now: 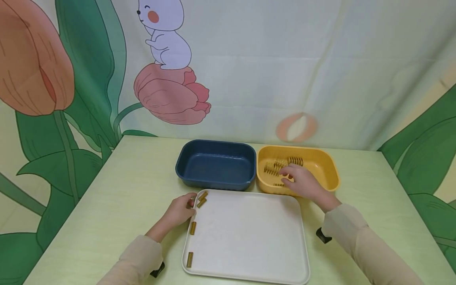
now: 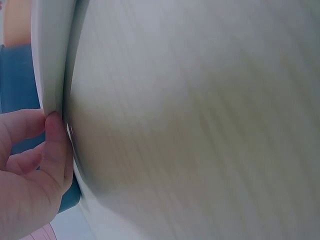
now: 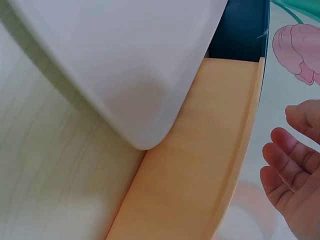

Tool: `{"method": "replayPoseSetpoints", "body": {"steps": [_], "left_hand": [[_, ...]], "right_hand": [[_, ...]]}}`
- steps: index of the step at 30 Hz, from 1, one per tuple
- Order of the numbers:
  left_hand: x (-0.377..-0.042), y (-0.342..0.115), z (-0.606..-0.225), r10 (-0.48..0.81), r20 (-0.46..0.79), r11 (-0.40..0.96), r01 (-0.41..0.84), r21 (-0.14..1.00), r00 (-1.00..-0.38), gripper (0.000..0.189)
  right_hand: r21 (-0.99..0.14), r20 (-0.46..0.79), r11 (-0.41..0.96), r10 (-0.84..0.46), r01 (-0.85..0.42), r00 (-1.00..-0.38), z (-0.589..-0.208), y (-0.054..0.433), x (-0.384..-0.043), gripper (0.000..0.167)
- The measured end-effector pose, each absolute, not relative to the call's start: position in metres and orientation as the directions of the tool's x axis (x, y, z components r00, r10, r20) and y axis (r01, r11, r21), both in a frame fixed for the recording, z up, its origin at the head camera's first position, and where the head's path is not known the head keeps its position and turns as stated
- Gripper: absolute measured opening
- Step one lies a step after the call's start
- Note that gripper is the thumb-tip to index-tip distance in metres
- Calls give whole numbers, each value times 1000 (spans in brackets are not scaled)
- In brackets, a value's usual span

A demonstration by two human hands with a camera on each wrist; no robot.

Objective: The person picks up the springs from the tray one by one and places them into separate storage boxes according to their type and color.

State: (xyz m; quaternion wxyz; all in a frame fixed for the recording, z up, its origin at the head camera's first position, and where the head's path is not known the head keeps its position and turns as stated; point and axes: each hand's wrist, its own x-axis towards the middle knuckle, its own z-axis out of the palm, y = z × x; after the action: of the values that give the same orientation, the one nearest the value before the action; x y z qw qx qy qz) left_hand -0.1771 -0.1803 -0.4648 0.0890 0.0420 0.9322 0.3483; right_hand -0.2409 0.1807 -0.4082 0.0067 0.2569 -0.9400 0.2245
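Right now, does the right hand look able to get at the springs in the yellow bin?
Probably yes: the right hand is empty, its fingers reaching over the open-topped yellow bin close to the springs, with nothing visible blocking them.

We see bright, even light in the head view; the left wrist view is dimmer — soft shadow darkens the tabletop (image 2: 200, 135) mid-frame, its grain blurred.

We cannot count the springs (image 1: 272, 169) partly hidden behind the right hand (image 1: 302, 182); the left wrist view crops the white tray (image 2: 51, 55).
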Motion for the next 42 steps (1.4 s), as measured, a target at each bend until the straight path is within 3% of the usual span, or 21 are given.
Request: {"method": "replayPoseSetpoints", "body": {"steps": [6,13,24,42], "left_hand": [[-177,-180,-465,133,-147,748,2,664,-980,46],[-178,-180,-465,133,-151,750,0,661,-979,46],[-178,-180,-464,145,-133,747,20,664,-980,46],[-178,-182,-467,162,-108,746,50,664,-981,46]], "right_hand": [[-434,136,747,-498,-504,-856,-406,179,-237,17],[-446,228,671,-555,-593,-800,-405,179,-230,13],[-431,123,732,-532,-528,-838,-404,177,-222,16],[-454,86,710,-567,-539,-819,-413,182,-210,14]]}}
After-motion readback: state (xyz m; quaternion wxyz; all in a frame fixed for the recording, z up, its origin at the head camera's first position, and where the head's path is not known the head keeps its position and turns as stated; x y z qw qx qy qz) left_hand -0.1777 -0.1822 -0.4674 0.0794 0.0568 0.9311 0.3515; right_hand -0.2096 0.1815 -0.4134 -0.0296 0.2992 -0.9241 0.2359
